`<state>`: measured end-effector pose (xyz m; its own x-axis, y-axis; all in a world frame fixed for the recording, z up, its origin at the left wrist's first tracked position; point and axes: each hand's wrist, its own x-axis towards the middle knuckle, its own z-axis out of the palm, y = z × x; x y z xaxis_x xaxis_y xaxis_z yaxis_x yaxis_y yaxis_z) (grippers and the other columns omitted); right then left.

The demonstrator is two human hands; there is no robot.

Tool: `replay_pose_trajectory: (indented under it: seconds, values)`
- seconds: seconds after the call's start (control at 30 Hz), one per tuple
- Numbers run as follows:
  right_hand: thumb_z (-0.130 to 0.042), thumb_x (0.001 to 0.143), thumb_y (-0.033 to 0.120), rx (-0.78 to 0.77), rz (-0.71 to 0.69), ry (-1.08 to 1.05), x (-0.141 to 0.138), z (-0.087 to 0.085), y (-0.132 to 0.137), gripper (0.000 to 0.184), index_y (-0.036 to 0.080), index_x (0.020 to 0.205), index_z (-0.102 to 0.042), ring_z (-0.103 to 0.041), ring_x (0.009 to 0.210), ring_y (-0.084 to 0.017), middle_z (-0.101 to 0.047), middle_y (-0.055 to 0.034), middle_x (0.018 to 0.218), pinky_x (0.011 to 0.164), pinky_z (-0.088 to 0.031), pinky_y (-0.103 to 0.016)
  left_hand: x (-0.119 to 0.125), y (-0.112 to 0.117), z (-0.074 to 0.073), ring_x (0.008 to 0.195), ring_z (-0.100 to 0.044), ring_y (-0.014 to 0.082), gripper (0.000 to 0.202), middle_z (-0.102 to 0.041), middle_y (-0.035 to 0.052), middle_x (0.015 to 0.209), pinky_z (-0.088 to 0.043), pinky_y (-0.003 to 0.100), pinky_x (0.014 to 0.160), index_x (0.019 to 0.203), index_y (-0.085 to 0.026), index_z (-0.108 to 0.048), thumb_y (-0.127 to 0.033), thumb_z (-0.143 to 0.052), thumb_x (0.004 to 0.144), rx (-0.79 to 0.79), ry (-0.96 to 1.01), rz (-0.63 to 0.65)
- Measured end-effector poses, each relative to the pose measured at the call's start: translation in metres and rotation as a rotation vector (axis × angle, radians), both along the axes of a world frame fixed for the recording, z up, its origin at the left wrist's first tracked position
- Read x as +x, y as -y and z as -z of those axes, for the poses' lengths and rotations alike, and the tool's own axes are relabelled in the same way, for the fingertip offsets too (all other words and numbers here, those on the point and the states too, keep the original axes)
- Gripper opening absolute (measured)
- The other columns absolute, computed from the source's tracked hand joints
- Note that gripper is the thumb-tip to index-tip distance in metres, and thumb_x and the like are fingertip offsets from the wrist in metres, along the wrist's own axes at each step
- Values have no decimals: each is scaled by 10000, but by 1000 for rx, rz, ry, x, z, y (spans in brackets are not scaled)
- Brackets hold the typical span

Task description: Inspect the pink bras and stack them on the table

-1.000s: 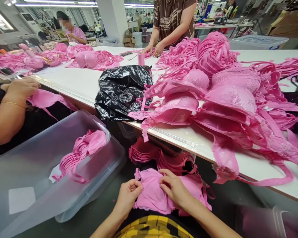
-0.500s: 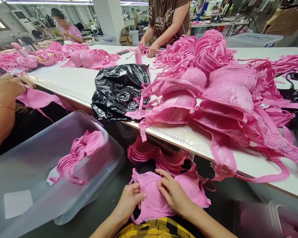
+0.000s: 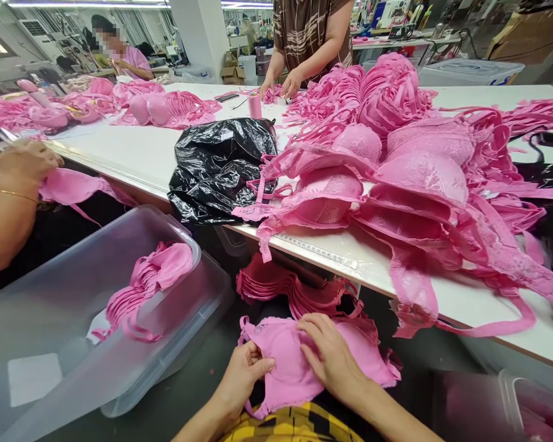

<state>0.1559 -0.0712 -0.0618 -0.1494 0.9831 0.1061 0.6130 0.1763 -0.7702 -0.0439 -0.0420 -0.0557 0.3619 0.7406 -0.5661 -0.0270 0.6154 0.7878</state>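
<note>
On my lap lies a pink bra (image 3: 286, 362), its smooth inner side facing up. My left hand (image 3: 250, 368) pinches the bra's left edge between thumb and fingers. Across the middle of the bra rests my right hand (image 3: 325, 350), fingers slightly bent and apart, their tips touching the cup. Part of the right cup is hidden beneath this hand and forearm. Just beyond, a nested stack of pink bras (image 3: 288, 285) sits below the table edge.
Pink bras (image 3: 419, 178) are heaped on the white table (image 3: 120, 144), beside a black plastic bag (image 3: 221, 172). A clear bin (image 3: 87, 264) at left holds more bras. One co-worker's hands (image 3: 27, 162) hold a bra at left; another person (image 3: 313, 43) works across the table.
My right hand's fingers have drawn closer together on the cup. The bra's right side has shifted slightly to the right. My left hand keeps its pinch.
</note>
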Motion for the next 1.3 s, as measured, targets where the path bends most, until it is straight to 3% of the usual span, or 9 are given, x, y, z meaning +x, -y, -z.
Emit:
replay_pose_trajectory:
  seconds: [0.07,0.13,0.37,0.53,0.77,0.97,1.07,1.2,1.3]
  values:
    - [-479,842,150,51,38,19,-9,-2,7,90,187,856,-559,-551,790,-188,-603,-60,849,694,-429,-302,1,0,1,647,-570,158,290,-664,32,714,-440,262,648,796,-119,-655,-276,-774,583,26,-3,-2]
    - [-534,843,201,13,0,61,-18,-2,14,55,190,789,-535,-529,678,-164,-580,-22,733,604,-388,-267,2,0,2,658,-564,156,247,-642,15,687,-443,277,701,742,-126,-638,-261,-772,584,61,4,-8]
    - [-536,847,185,-25,0,123,-44,6,19,89,177,758,-530,-534,617,-147,-593,-18,706,558,-326,-245,5,5,-2,613,-549,142,298,-640,14,671,-430,246,601,739,-116,-634,-310,-783,569,2,-60,-40]
    - [-449,862,143,-49,-7,42,-45,3,18,156,176,724,-516,-517,586,-137,-580,-21,678,536,-312,-235,6,9,-5,736,-605,179,335,-684,62,830,-462,268,689,882,-121,-648,-277,-761,608,-17,55,-17]
    - [-418,859,159,-24,-43,21,-47,3,24,163,181,712,-485,-506,598,-134,-552,-16,677,546,-302,-238,11,12,-4,835,-604,207,210,-690,67,861,-448,316,833,863,-127,-659,-200,-674,667,98,14,-50]
    - [-435,852,161,-46,20,-30,-49,4,24,158,179,710,-501,-498,582,-121,-549,-9,668,539,-307,-228,15,13,3,583,-531,124,164,-599,-11,638,-426,233,571,683,-141,-578,-214,-704,610,-45,2,-165]
    - [-428,854,169,-59,20,-58,-48,2,22,180,176,692,-506,-495,585,-125,-550,-13,661,544,-315,-233,17,12,7,477,-448,88,144,-516,-57,543,-363,209,480,626,-150,-537,-198,-671,605,19,-100,-177]
    - [-427,859,214,-167,-1,-171,-42,3,26,211,173,676,-523,-489,586,-125,-554,-6,647,551,-329,-239,15,9,10,544,-497,111,120,-549,-42,578,-398,223,546,647,-144,-558,-190,-662,612,141,-185,-150]
    - [-443,863,348,-497,124,-412,-30,13,37,310,170,616,-499,-456,484,-98,-504,27,545,480,-310,-219,11,7,10,637,-559,149,155,-619,1,657,-431,248,615,725,-128,-594,-203,-677,618,101,-97,-153]
